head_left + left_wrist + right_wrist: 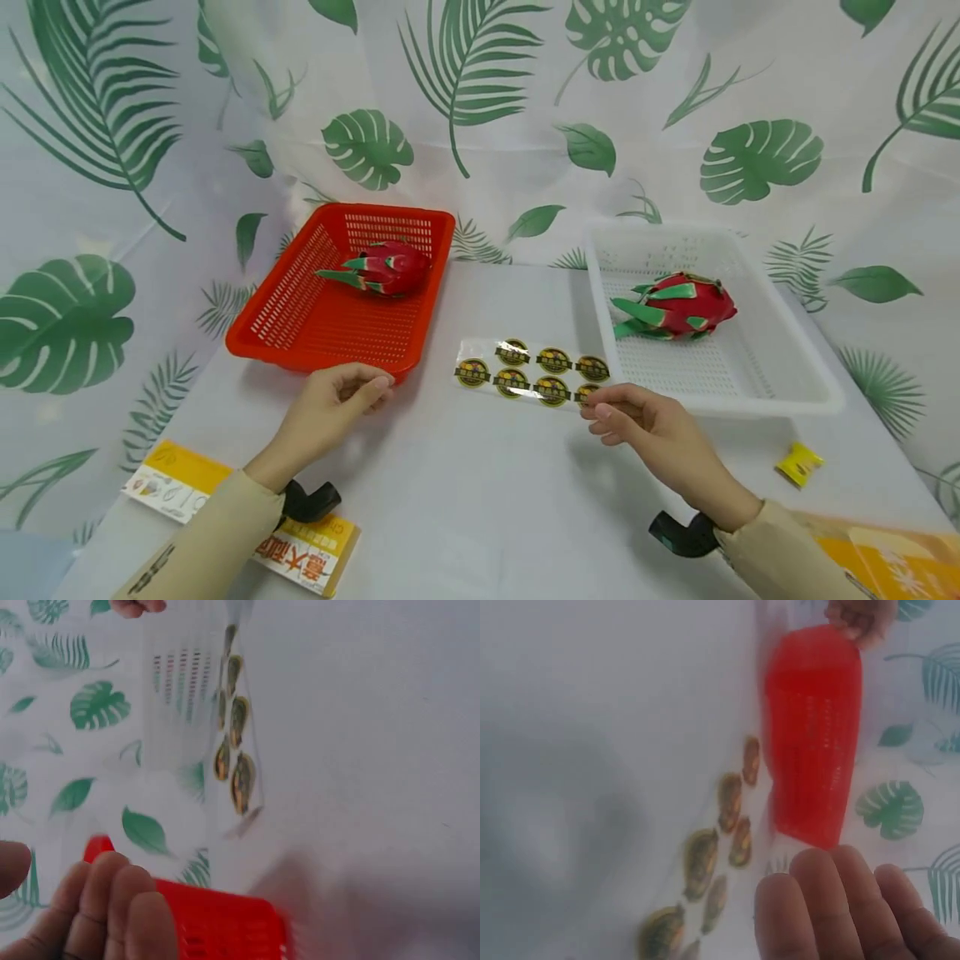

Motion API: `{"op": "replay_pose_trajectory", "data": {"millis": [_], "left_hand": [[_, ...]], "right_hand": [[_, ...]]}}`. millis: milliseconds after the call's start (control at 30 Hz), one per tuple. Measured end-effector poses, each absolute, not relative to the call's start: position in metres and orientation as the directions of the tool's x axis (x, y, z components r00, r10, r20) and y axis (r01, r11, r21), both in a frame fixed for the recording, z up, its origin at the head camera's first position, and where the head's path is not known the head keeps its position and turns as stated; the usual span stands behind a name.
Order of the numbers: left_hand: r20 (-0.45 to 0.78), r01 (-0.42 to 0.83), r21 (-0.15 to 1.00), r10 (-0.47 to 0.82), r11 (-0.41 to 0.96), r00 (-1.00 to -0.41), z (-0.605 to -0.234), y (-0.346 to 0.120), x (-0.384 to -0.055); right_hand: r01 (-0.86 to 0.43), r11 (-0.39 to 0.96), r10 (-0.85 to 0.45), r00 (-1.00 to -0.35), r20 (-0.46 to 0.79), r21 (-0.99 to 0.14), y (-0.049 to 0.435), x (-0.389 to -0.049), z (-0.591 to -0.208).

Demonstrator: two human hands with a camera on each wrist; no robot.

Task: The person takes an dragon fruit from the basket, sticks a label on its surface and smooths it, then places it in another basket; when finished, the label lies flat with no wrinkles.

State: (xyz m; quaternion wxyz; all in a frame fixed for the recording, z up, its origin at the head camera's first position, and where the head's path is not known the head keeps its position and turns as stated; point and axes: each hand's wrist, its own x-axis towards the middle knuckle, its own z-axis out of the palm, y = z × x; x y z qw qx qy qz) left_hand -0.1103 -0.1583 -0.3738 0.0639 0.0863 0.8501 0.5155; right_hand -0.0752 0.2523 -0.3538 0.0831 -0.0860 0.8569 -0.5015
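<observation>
My left hand (330, 414) hovers by the front rim of the red basket (337, 321), its fingers loosely bent and holding nothing. Whether it touches the rim, I cannot tell. Inside that basket lies a dragon fruit (393, 268). Over the right end of a clear sheet of round stickers (512, 381), my right hand (660, 437) hangs with relaxed fingers (821, 900) and no object in them. The sheet lies flat between the two baskets, its right end partly hidden by that hand. A second dragon fruit (686, 308) rests in the white basket (780, 367).
A small yellow packet (799, 463) lies in front of the white basket. A yellow and white box (315, 550) sits under the left forearm. An orange package (900, 558) is at the right front edge. Leaf-printed cloth (510, 108) hangs behind the table.
</observation>
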Motion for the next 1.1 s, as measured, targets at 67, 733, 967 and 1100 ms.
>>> {"op": "replay_pose_trajectory", "data": {"millis": [67, 733, 967, 1100], "left_hand": [[-0.084, 0.006, 0.904, 0.191, 0.428, -0.978, -0.377, -0.169, -0.111], [-0.292, -0.304, 0.949, 0.127, -0.083, -0.948, -0.392, -0.207, -0.125], [-0.319, -0.33, 0.938, 0.107, -0.11, -0.942, -0.393, -0.206, -0.128], [-0.328, -0.338, 0.936, 0.102, -0.102, -0.939, -0.394, -0.206, -0.13]], "right_hand": [[-0.107, 0.488, -0.248, -0.969, -0.02, -0.867, 0.244, -0.083, -0.352], [-0.287, 0.624, -0.318, -0.943, 0.099, -0.727, 0.128, -0.238, -0.33], [-0.326, 0.648, -0.373, -0.924, 0.087, -0.688, 0.082, -0.293, -0.33], [-0.313, 0.687, -0.364, -0.929, 0.063, -0.656, 0.06, -0.317, -0.329]]}}
